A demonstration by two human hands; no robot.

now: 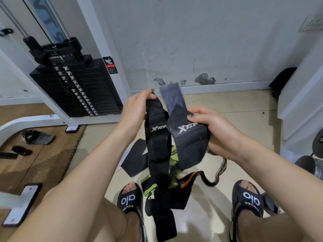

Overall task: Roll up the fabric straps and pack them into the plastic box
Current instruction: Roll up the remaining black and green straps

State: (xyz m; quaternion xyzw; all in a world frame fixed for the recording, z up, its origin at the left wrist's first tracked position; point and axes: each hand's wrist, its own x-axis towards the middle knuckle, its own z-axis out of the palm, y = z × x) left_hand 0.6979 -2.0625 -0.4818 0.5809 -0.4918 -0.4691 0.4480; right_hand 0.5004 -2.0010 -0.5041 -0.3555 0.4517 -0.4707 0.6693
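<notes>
The long black strap [158,154] hangs down between 2 sandals, its top pinched by the left hand [138,109]. The right hand [218,131] grips a wider strap [187,145]. Roll tight, edges even. No box shows.

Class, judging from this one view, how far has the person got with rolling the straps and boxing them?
Done: nothing shows as rolled or packed, and no plastic box is in view. In hand: the left hand pinches the top of a hanging black strap; the right hand grips a second, wider strap. Left: more straps on the floor lie loose.
</notes>
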